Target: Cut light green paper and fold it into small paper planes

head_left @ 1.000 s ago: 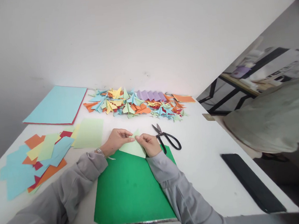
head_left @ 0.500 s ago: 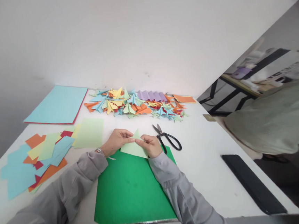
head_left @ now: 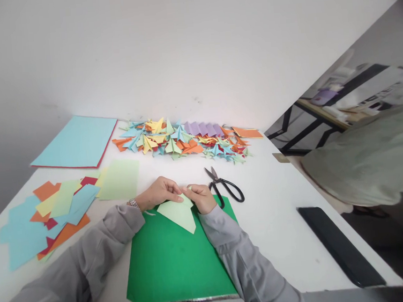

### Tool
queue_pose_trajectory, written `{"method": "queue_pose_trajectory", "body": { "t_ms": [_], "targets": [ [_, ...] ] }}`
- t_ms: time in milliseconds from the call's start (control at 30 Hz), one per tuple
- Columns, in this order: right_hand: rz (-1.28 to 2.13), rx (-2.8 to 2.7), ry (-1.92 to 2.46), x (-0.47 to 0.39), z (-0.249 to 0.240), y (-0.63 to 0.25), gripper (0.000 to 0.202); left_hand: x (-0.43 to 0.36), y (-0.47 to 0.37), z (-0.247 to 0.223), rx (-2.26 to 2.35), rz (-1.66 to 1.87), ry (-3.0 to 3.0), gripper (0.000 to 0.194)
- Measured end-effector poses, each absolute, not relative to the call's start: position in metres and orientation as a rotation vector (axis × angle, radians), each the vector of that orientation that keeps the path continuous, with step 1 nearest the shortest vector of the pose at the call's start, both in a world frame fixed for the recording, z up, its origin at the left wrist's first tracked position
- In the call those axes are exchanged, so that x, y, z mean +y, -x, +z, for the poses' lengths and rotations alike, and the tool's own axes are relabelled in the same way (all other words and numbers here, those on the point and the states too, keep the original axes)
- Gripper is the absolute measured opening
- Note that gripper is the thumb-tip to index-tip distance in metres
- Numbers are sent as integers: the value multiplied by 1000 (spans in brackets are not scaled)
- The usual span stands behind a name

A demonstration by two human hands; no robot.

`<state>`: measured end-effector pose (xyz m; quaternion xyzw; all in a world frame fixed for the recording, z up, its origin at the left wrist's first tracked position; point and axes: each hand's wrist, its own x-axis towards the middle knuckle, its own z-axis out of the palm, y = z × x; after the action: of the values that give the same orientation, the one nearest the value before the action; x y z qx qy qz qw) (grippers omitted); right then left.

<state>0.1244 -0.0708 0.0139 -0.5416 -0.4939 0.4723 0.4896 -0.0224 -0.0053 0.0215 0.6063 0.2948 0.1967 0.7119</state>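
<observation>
A pale green piece of paper (head_left: 179,214), partly folded, is pinched between both hands over the upper part of a green board (head_left: 178,261). My left hand (head_left: 160,192) grips its upper left part, fingers closed. Holding the upper right corner near the tip, my right hand (head_left: 200,198) is closed too. The fingertips of both hands almost meet and cover the top of the paper. Just right of my right hand lie black-handled scissors (head_left: 225,184), blades apart and pointing away.
Folded paper planes (head_left: 172,142) lie along the wall beside a pleated purple paper (head_left: 203,129). Loose coloured sheets (head_left: 56,206) and a light blue stack (head_left: 77,142) are at left. A black object (head_left: 340,247) lies right; a person's clothing (head_left: 371,159) shows beyond.
The pale green paper has turned, its lower edge now slanting down towards me. Both hands have shifted slightly, still gripping the paper.
</observation>
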Motion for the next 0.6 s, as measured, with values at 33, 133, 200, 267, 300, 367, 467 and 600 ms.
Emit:
{"method": "queue_pose_trajectory", "body": {
  "t_ms": [33, 133, 200, 267, 300, 367, 467, 600],
  "targets": [
    [1140, -1186, 1334, -71, 14, -124, 52, -5, 23, 21, 650, 427, -1346, 22],
    [1140, -1161, 1373, -71, 10, -125, 54, -5, 23, 21, 645, 401, -1352, 22],
    [1134, -1131, 1377, -71, 8, -125, 54, -5, 23, 21, 653, 401, -1338, 22],
    [1121, -1077, 1378, -70, 7, -125, 55, -6, 22, 21, 666, 398, -1308, 22],
    [1127, -1043, 1379, -69, 8, -125, 57, -6, 22, 21, 677, 402, -1294, 23],
    [1160, -990, 1385, -68, 10, -126, 61, -6, 21, 19, 704, 431, -1279, 23],
    [1168, -1045, 1382, -68, 14, -127, 59, -6, 20, 15, 755, 536, -1289, 24],
    [1140, -1257, 1359, -68, 11, -129, 52, -6, 18, 12, 774, 655, -1266, 24]
  ]
}}
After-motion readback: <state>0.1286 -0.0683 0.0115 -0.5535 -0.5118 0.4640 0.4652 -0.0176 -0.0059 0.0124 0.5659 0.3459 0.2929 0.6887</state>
